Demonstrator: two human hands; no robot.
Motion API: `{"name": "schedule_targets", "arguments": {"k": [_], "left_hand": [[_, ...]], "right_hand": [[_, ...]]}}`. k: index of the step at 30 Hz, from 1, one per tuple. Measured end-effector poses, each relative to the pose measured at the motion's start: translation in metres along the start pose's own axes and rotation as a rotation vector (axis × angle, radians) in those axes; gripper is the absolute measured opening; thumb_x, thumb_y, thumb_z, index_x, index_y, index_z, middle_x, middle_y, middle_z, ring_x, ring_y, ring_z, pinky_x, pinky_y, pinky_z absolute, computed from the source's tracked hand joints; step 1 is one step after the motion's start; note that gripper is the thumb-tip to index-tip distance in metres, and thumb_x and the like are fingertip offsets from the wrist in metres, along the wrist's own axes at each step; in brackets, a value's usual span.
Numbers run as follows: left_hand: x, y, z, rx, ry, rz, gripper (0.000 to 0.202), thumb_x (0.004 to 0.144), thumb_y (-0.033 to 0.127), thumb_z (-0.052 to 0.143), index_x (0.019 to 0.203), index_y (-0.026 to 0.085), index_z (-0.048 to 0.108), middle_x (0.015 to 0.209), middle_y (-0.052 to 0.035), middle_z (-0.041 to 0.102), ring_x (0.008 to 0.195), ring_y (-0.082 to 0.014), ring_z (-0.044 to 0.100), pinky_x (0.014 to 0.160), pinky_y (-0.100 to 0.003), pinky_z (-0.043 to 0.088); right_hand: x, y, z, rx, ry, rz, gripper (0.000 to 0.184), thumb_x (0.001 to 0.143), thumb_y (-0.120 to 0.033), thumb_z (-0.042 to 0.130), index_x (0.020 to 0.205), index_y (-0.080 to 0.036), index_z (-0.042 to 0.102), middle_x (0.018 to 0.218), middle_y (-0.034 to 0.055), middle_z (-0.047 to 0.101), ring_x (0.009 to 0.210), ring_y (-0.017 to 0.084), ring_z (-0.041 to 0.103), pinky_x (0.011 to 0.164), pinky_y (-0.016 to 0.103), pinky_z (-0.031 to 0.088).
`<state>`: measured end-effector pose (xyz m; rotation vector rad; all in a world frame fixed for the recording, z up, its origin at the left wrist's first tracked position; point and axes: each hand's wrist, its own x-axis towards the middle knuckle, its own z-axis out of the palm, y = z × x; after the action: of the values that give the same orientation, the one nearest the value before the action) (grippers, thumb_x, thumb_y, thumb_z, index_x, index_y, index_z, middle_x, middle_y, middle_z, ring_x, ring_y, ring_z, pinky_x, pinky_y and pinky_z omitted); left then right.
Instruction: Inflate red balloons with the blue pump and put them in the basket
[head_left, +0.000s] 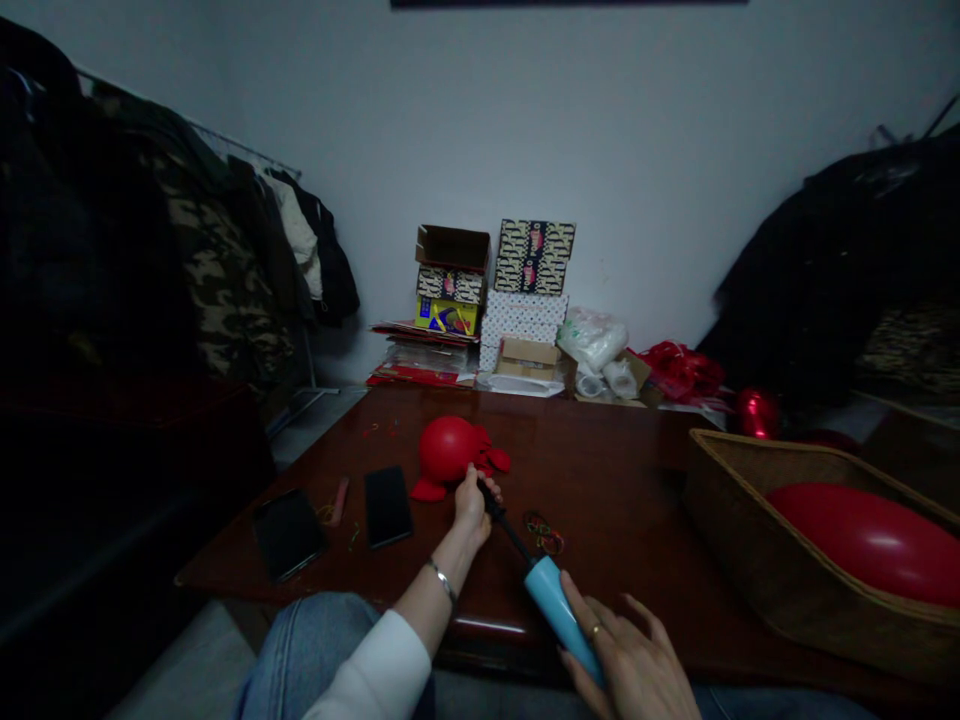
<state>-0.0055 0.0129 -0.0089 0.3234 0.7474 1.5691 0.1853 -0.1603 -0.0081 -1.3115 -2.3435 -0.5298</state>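
My left hand (472, 505), with a silver bracelet at its wrist, is closed around the black nozzle end of a balloon pump (551, 590), where it meets a red balloon (448, 449). The balloon is round and partly filled, just beyond my fingers. A black rod runs from the nozzle end to the light blue barrel. My right hand (619, 650), wearing a ring, holds the barrel near the table's front edge, some of its fingers loosely lifted. Several flat red balloons (495, 459) lie behind the filled one. Coloured rubber bands (545, 533) lie right of the rod.
Two dark phone-like slabs (388, 507) (289, 535) lie left on the brown table (622, 480). A wicker basket (739, 500) at right holds a large red balloon (862, 530). Stacked boxes (525, 320) and plastic bags (592, 338) stand along the back. Clothes (217, 250) hang at left.
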Motion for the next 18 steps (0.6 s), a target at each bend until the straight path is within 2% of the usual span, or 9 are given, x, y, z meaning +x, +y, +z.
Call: {"name": "schedule_targets", "arguments": {"k": [5,10,14,18], "left_hand": [[0.004,0.002,-0.003,-0.019,0.013,0.001,0.034,0.081,0.048,0.054,0.068,0.019,0.042,0.049,0.0047,0.042,0.040,-0.0081,0.041,0.042,-0.020,0.033],[0.000,0.002,-0.002,-0.038,0.009,-0.010,0.033,0.081,0.048,0.054,0.070,0.018,0.043,0.050,0.0042,0.043,0.041,-0.0079,0.042,0.041,-0.019,0.033],[-0.005,-0.002,0.002,-0.037,0.009,-0.011,0.036,0.079,0.050,0.054,0.069,0.019,0.042,0.051,0.0043,0.043,0.041,-0.0076,0.041,0.042,-0.019,0.033],[-0.012,-0.007,0.006,-0.033,0.001,-0.027,0.039,0.076,0.054,0.056,0.069,0.019,0.042,0.051,0.0048,0.043,0.041,-0.0073,0.041,0.042,-0.020,0.034]], "right_hand": [[-0.015,0.007,-0.006,-0.072,0.076,-0.048,0.069,0.080,-0.039,0.051,0.141,-0.023,0.023,0.093,-0.0026,0.070,0.076,0.014,0.066,0.084,0.035,0.033],[-0.012,0.007,-0.008,-0.066,0.082,-0.034,0.068,0.079,-0.037,0.051,0.140,-0.023,0.025,0.091,-0.0026,0.070,0.073,0.014,0.066,0.084,0.035,0.034],[-0.004,0.008,-0.007,-0.016,0.024,-0.023,0.068,0.079,-0.034,0.053,0.140,-0.024,0.024,0.097,-0.0013,0.069,0.080,0.014,0.066,0.087,0.035,0.033],[0.008,0.001,-0.004,0.042,-0.042,0.082,0.062,0.079,-0.029,0.052,0.137,-0.025,0.030,0.101,0.0015,0.068,0.084,0.016,0.065,0.091,0.037,0.030]]}}
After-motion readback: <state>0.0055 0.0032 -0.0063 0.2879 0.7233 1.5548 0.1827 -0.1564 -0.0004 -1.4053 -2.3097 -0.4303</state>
